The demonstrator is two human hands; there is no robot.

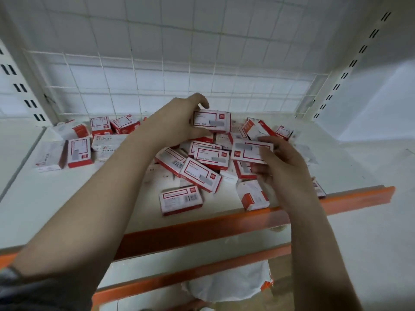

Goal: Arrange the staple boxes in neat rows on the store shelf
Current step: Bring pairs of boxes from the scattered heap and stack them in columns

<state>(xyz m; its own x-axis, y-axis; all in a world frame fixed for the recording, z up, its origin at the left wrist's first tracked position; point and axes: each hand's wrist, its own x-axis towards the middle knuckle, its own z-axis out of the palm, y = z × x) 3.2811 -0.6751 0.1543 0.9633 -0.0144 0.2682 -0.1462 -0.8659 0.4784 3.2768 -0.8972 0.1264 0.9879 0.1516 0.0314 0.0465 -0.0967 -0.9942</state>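
Gripping one staple box (212,121) with our left hand (177,124) above the loose pile (202,162) on the white shelf (67,198); right hand (280,167) pinches another box (249,151), nearer right

A white shelf (67,198) with an orange front lip (202,230) carries red-and-white staple boxes (197,176): a loose heap from centre toward three o'clock, and a smaller cluster (76,151) at about ten o'clock, perhaps roughly aligned.
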